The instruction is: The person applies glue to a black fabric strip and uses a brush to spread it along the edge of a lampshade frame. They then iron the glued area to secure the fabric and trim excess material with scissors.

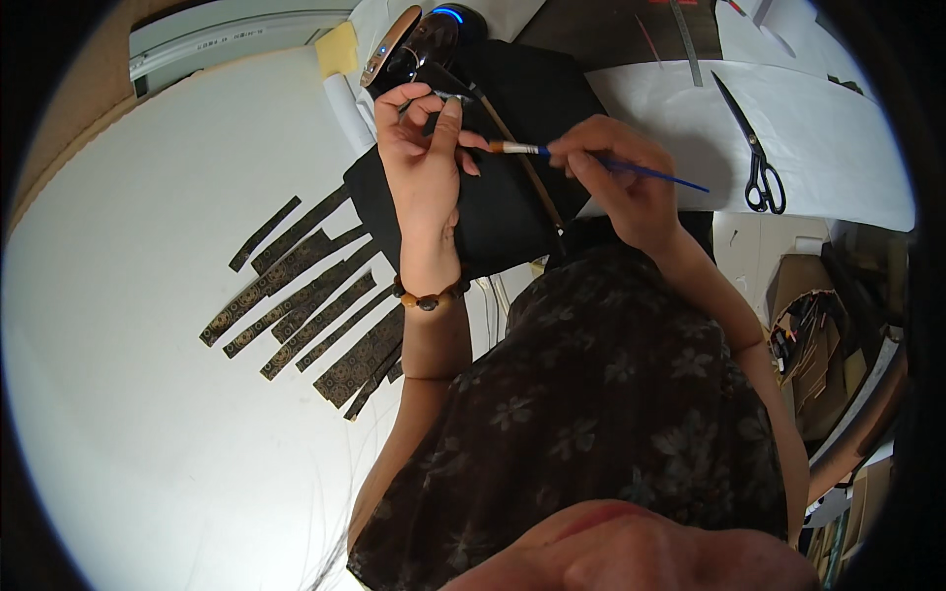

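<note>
My right hand (626,172) grips a paintbrush (631,169) with a blue handle and a pale metal collar. Its brown bristles touch or almost touch a fingertip of my left hand (424,148). That left hand is turned partly palm up with curled fingers, the thumb pressed toward them; a small thing may be pinched there, too hidden to name. Under both hands lies a black flat sheet or board (503,222), and a thin brown stick (527,167) rests across it. Beyond my left fingers stands a dark, glossy rounded device (424,49) with a blue light.
Several dark patterned fabric strips (315,295) lie on the white table (148,394) at the left. At the right, black-handled scissors (757,163) rest on white paper (838,177). A metal ruler (687,44) lies farther back. A yellow pad (336,49) sits beside the device.
</note>
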Demonstrator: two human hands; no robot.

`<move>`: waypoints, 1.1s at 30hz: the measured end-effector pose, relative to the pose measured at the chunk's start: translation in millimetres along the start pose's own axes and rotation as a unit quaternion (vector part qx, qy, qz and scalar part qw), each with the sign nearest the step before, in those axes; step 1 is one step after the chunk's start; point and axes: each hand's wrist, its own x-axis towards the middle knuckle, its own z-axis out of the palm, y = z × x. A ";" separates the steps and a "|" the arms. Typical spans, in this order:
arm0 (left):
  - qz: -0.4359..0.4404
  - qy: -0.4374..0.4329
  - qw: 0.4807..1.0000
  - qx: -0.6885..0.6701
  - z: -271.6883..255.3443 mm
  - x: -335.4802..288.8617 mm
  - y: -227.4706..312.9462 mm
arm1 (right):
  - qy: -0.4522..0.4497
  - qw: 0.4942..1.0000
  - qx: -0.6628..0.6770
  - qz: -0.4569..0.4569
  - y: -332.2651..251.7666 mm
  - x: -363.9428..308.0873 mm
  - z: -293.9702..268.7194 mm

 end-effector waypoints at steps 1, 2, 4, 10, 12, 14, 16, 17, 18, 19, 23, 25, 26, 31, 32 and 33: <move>0.001 0.002 1.000 0.001 0.1 0.3 -0.5 | 0.004 1.000 -0.002 0.009 -0.7 1.2 0.9; 0.002 0.005 1.000 0.002 0.0 0.5 -0.6 | 0.007 1.000 -0.004 0.017 -0.9 2.2 1.4; 0.001 -0.001 1.000 -0.003 0.0 -0.4 0.3 | 0.000 1.000 -0.002 0.000 -1.6 0.0 -0.4; 0.000 0.003 1.000 0.004 0.2 -0.4 -0.4 | -0.007 0.999 0.042 0.015 -2.1 -3.6 -4.4; -0.001 -0.005 1.000 0.006 -0.7 -0.6 0.2 | 0.004 0.998 0.059 0.012 0.9 -6.9 -5.3; -0.007 -0.016 1.000 0.004 -1.9 0.7 0.8 | 0.058 0.995 0.068 0.035 3.5 -8.7 -3.0; -0.009 -0.012 1.000 -0.003 -2.0 -0.6 0.5 | 0.061 0.995 0.070 0.040 7.2 -10.2 1.3; -0.010 -0.008 1.000 -0.006 -2.5 -1.8 0.2 | 0.061 0.995 0.072 0.043 8.9 -11.0 2.8; -0.010 -0.011 1.000 -0.010 -3.5 -2.2 -0.4 | 0.054 0.995 0.067 0.041 10.4 -11.7 2.2; -0.010 -0.013 1.000 -0.014 -4.8 -2.2 -1.0 | 0.045 0.996 0.061 0.039 11.9 -12.6 0.7; -0.048 0.013 0.995 -0.090 3.5 -10.8 18.6 | 0.034 0.997 0.058 0.033 9.8 -11.6 0.6; -0.015 0.023 0.999 -0.027 -6.5 -17.1 13.6 | 0.035 0.997 0.056 0.033 10.3 -12.1 1.7; 0.001 0.030 1.000 0.006 -12.0 -21.7 11.3 | 0.034 0.997 0.057 0.034 10.4 -12.4 2.5; -0.103 -0.028 0.993 0.059 -10.7 -37.4 11.6 | 0.026 0.999 0.020 0.004 8.2 -11.0 2.8; -0.111 -0.037 0.991 0.057 -10.0 -36.7 12.4 | 0.025 1.000 0.014 -0.001 8.2 -10.8 2.5; -0.120 -0.045 0.990 0.055 -9.8 -35.1 12.8 | 0.022 1.000 0.010 -0.002 7.9 -10.8 2.3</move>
